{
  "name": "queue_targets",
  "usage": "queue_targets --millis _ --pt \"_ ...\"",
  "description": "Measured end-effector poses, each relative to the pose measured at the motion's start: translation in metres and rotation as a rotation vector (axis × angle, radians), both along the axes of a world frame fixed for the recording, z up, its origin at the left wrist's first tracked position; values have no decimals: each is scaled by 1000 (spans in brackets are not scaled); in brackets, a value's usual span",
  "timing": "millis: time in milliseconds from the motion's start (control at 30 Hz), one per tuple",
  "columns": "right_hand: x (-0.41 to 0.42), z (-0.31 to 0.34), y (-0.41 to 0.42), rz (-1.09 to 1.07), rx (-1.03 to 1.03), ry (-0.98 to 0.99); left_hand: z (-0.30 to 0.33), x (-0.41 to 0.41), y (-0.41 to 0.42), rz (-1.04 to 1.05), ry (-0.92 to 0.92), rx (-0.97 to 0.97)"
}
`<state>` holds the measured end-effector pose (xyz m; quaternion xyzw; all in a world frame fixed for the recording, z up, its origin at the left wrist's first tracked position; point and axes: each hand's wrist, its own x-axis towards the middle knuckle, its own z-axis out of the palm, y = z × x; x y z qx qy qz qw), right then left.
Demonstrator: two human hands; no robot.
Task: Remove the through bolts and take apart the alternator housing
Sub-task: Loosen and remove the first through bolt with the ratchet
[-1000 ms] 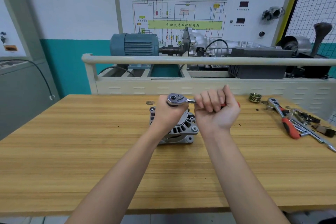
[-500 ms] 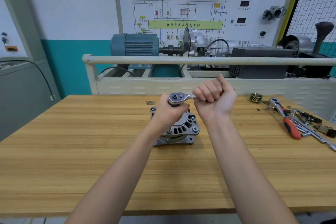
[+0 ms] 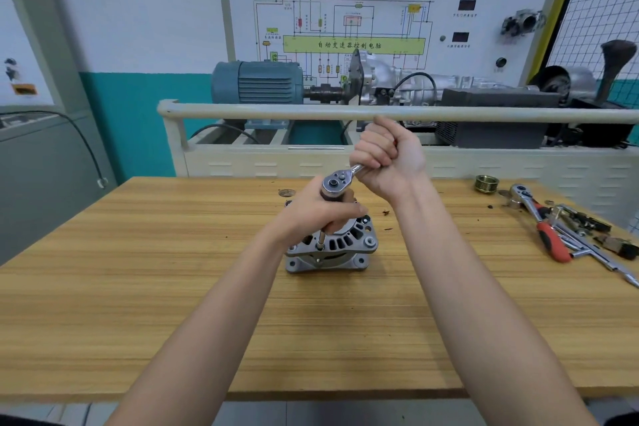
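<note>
Steel ratchet (image 3: 337,182): right hand (image 3: 387,157) fists its handle, left hand (image 3: 321,213) clasps the extension above the alternator (image 3: 332,249).

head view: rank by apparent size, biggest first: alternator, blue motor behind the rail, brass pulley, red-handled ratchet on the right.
1. blue motor, though it stands farther back, so its true lead is likely greater.
2. alternator, partly hidden by the left hand.
3. red-handled ratchet: longer than the alternator but slim, so this rank is unsure.
4. brass pulley.

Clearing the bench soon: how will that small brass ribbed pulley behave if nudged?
The brass pulley looks solid metal, so probably heavy for its size. It appears to rest flat on its end on the table, so it should slide rather than roll, unless tipped onto its ribbed rim.
</note>
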<state>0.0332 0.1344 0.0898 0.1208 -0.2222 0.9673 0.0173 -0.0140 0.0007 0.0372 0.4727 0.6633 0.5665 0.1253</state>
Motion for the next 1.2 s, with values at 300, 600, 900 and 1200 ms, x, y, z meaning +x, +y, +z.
queue_targets --millis 300,600,900,1200 --pt "39 -35 -31 -485 -213 137 -14 10 20 321 -70 337" --pt "19 -16 -10 -198 -92 99 -8 8 5 172 10 159" --pt "13 -12 -11 -201 -163 40 -7 1 8 23 -103 173" --pt "48 -37 -38 -574 -222 173 -13 8 17 270 -85 239"
